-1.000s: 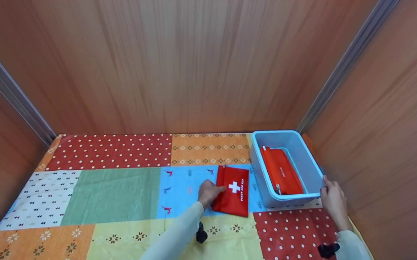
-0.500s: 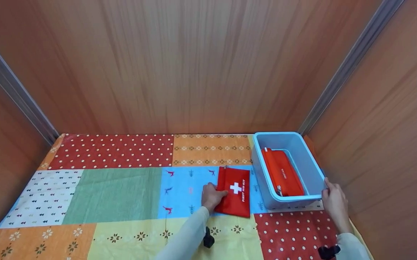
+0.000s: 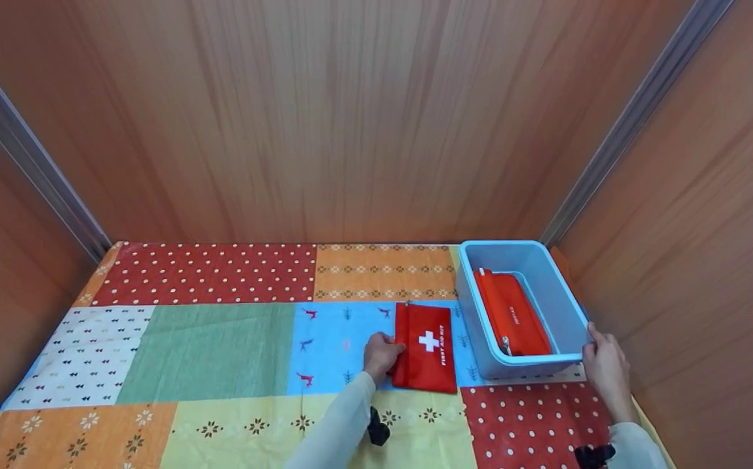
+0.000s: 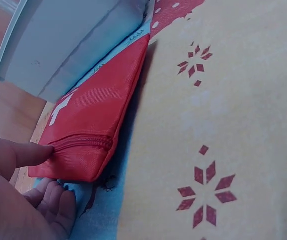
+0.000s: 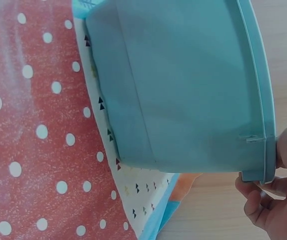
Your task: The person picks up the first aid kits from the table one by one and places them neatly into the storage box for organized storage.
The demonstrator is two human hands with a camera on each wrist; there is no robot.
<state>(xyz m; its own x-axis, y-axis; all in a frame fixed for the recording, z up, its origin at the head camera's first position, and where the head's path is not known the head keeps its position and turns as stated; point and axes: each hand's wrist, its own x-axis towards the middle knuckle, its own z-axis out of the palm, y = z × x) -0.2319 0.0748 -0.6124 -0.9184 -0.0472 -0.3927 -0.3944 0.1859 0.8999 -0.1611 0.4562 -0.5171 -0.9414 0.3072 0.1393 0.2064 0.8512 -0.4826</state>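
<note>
A red first aid pouch (image 3: 423, 348) with a white cross lies flat on the blue patch of the cloth. My left hand (image 3: 382, 355) pinches its left edge. In the left wrist view the thumb (image 4: 31, 154) presses on top by the zipper, and the curled fingers (image 4: 53, 202) are at the underside, their tips partly hidden. To the right stands a light blue plastic bin (image 3: 474, 312), with an orange-red zipped pouch (image 3: 513, 316) inside. My right hand (image 3: 606, 365) grips the bin's near right rim corner, thumb and fingers around the edge in the right wrist view.
A patchwork tablecloth (image 3: 213, 352) covers the table. Wood-grain panels rise at the back (image 3: 324, 130) and on both sides, and the right panel (image 3: 696, 273) stands close beside the bin and my right hand.
My left thumb has drawn back slightly toward the pouch's left edge. The head view has shifted a little. My right hand keeps its grip on the bin, which has stayed in place.
</note>
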